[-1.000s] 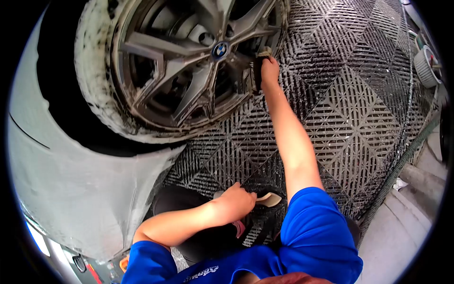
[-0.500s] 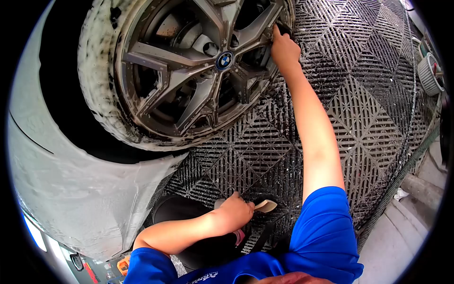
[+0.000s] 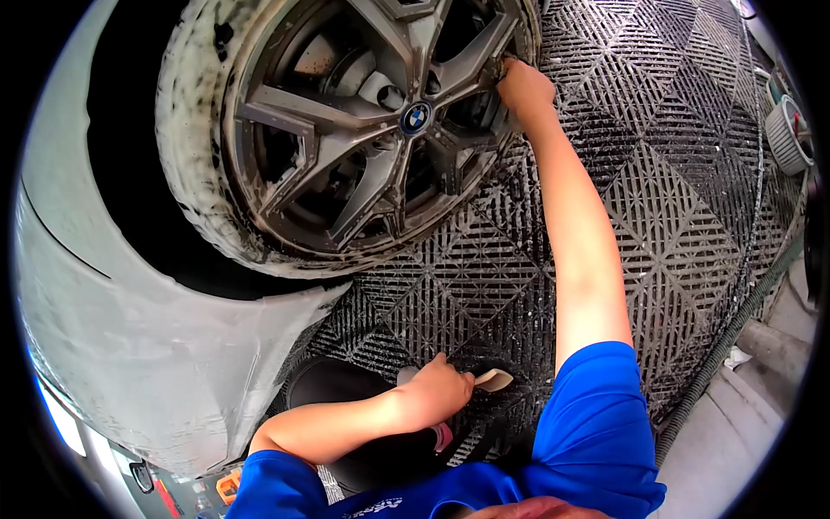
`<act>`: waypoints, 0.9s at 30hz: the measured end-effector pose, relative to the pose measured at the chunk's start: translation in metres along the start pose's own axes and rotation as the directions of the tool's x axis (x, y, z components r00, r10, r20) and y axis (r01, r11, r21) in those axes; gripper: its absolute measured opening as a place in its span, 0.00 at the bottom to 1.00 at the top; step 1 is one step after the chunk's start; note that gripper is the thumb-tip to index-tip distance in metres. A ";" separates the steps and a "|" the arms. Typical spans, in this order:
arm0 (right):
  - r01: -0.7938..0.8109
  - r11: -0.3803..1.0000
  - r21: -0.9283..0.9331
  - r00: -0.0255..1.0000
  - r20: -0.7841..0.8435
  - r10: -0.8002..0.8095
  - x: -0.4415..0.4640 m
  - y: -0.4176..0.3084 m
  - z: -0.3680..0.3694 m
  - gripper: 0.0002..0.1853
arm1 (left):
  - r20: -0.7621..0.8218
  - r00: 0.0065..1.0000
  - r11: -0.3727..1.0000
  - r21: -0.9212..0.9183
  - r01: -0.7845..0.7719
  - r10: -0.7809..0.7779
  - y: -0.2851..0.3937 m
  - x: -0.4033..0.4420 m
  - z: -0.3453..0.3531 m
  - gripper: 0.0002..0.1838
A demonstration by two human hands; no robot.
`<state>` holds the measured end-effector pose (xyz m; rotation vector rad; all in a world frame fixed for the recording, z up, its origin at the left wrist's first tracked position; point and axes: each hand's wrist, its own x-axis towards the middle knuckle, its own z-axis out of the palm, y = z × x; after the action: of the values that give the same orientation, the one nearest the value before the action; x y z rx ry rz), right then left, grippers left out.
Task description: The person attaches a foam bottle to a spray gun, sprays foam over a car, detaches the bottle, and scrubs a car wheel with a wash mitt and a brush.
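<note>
A soapy car wheel (image 3: 354,203) with grey spokes and a blue-and-white centre cap (image 3: 416,118) fills the upper middle. My right hand (image 3: 527,93) is at the right edge of its rim, fingers curled in beside a spoke. The fingertips are hidden there, so what they hold, if anything, does not show. Low in the middle, my left hand (image 3: 439,394) is closed around a tool with a pale wooden handle (image 3: 494,381). The handle's end sticks out to the right, and a greyish part shows on the other side of the fist.
The grey car body (image 3: 173,346) curves around the wheel on the left. Wet slatted floor tiles (image 3: 657,225) lie below and right. A ribbed hose (image 3: 718,355) runs along the right side, near a white bucket (image 3: 788,138). An orange object (image 3: 229,486) is at lower left.
My right hand has dropped slightly along the rim, and its extended finger is now curled in. The whole view has shifted a little; my left hand still grips the wooden-handled tool.
</note>
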<state>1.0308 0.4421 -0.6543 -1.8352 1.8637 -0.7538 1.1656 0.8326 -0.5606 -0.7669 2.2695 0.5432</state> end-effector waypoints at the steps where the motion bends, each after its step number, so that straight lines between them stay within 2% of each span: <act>1: -0.052 0.998 -0.035 0.998 0.027 0.053 0.002 -0.004 0.001 0.23 | -0.038 0.999 1.000 -0.018 0.015 -0.015 0.001 0.001 0.002 0.06; 4: -0.143 0.988 -0.058 0.988 0.058 0.146 0.003 -0.005 0.000 0.23 | -0.049 0.999 1.000 -0.014 -0.005 0.005 0.005 0.003 -0.002 0.06; 6: -0.203 0.939 0.277 0.977 0.000 0.211 -0.004 0.004 0.008 0.26 | -0.025 1.000 1.000 -0.011 -0.004 0.004 0.008 0.001 -0.001 0.06; 7: -0.148 0.834 0.531 0.983 -0.017 0.185 -0.022 0.011 0.010 0.28 | -0.014 1.000 1.000 -0.019 -0.009 0.009 0.009 0.000 0.001 0.06; 8: 0.071 0.745 0.663 0.964 -0.237 0.120 -0.018 0.035 0.058 0.28 | -0.005 1.000 1.000 -0.026 -0.015 0.015 0.009 0.000 0.003 0.06; 9: -0.091 0.680 0.727 0.954 -0.132 0.269 -0.040 0.031 0.062 0.28 | -0.007 1.000 1.000 -0.020 -0.022 0.022 0.010 -0.002 0.005 0.06; 10: -0.195 0.717 0.669 0.957 -0.031 0.289 -0.046 0.040 0.087 0.29 | 0.000 1.000 0.999 -0.030 -0.026 0.026 0.009 -0.004 0.007 0.06; 11: -0.198 0.682 0.704 0.968 0.030 0.250 -0.054 0.051 0.117 0.28 | 0.007 1.000 0.999 -0.046 -0.026 0.026 0.009 -0.007 0.008 0.06; 12: -0.341 0.627 0.701 0.933 0.172 0.315 -0.068 0.045 0.120 0.27 | 0.012 1.000 0.998 -0.055 -0.024 0.025 0.011 -0.010 0.008 0.06; 14: -0.426 0.617 0.662 0.905 0.316 0.285 -0.093 0.021 0.097 0.26 | 0.044 0.999 1.000 0.002 -0.014 0.014 0.014 -0.013 0.000 0.05; 16: -0.197 0.687 0.699 0.980 0.131 0.148 -0.108 -0.009 0.089 0.25 | 0.041 0.999 1.000 0.002 -0.011 0.011 0.018 -0.016 -0.004 0.05; 18: -0.099 0.725 0.681 0.995 0.058 0.081 -0.117 -0.044 0.074 0.26 | 0.028 0.999 1.000 0.009 -0.025 0.025 0.015 -0.014 -0.003 0.05; 20: 0.065 0.674 0.736 0.987 -0.149 0.068 -0.124 -0.074 0.075 0.27 | -0.007 1.000 1.000 -0.008 -0.029 0.029 0.016 -0.014 -0.007 0.05; 21: 0.021 0.598 0.801 0.992 -0.089 0.086 -0.128 -0.081 0.063 0.28 | -0.027 0.999 1.000 -0.007 -0.029 0.029 0.016 -0.014 -0.010 0.05; 22: 0.014 0.597 0.802 0.993 -0.083 0.088 -0.134 -0.078 0.064 0.28 | -0.047 0.999 1.000 -0.002 -0.027 0.027 0.017 -0.015 -0.011 0.05; 24: -0.198 0.669 0.717 0.976 0.082 0.201 -0.138 -0.064 0.067 0.29 | -0.046 0.999 0.999 0.025 -0.026 0.027 0.018 -0.014 -0.012 0.05; 25: -0.233 0.739 0.632 0.962 0.036 0.272 -0.135 -0.053 0.089 0.30 | -0.025 1.000 1.000 0.005 -0.016 0.016 0.019 -0.015 -0.013 0.05; 26: -0.310 0.710 0.632 0.934 0.062 0.352 -0.135 -0.038 0.111 0.31 | -0.005 1.000 1.000 -0.019 -0.004 0.004 0.019 -0.015 -0.013 0.05; 27: -0.338 0.775 0.534 0.936 0.102 0.338 -0.133 -0.004 0.133 0.33 | -0.008 1.000 1.000 -0.004 0.019 -0.019 0.021 -0.018 -0.010 0.04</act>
<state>1.1247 0.5630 -0.7643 -1.1025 1.6761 -1.0163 1.1585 0.8489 -0.5370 -0.7934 2.2672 0.5367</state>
